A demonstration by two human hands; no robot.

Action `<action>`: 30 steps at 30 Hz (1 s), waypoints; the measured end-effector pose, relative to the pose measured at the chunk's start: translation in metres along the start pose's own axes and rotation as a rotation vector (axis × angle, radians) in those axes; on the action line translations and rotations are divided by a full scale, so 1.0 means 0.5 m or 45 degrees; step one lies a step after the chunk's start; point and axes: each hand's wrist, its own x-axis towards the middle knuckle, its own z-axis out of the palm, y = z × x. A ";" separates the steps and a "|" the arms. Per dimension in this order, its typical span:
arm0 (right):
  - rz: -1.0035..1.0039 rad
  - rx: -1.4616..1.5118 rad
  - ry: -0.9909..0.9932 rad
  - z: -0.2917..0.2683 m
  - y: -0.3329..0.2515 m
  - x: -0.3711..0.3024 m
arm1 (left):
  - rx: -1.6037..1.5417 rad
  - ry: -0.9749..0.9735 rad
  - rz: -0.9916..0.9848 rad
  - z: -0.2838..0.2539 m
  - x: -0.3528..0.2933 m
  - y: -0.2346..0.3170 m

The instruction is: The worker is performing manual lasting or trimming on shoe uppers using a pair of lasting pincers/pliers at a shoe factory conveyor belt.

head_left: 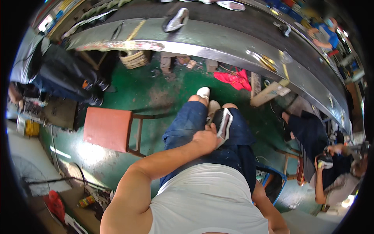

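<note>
My left hand (206, 138) is closed on a black and white shoe (223, 124), holding it over my lap with its white edge to the right. The fingers curl round its near left side. My right forearm (269, 206) reaches down beside my right hip, close to a blue-rimmed crate (276, 183). The right hand itself is hidden past my shorts.
A red-topped stool (107, 129) stands to my left. Ahead runs a long metal bench (202, 54) with a dark belt carrying a shoe (177, 20). People stand or sit left and right; the one at right holds a shoe (324, 160). A red cloth (235, 80) lies below the bench.
</note>
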 end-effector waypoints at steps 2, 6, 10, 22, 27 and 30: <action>0.108 -0.052 -0.004 -0.058 -0.004 -0.014 | 0.182 -0.015 -0.036 0.010 0.007 0.007; 0.380 0.342 0.438 -0.074 0.225 -0.046 | 0.235 -0.194 0.223 -0.057 -0.018 0.008; 0.185 1.080 0.403 -0.176 0.068 0.199 | -0.624 0.336 0.269 -0.078 -0.082 -0.002; -1.257 -0.276 0.044 -0.129 -0.404 0.703 | -2.762 1.153 -0.561 0.008 -0.270 -0.249; -1.030 -0.338 -0.306 -0.111 -0.322 0.843 | -2.872 1.643 -1.382 0.155 -0.455 -0.401; -1.097 -0.381 -0.332 -0.110 -0.387 0.829 | -2.885 2.156 -1.588 0.294 -0.596 -0.455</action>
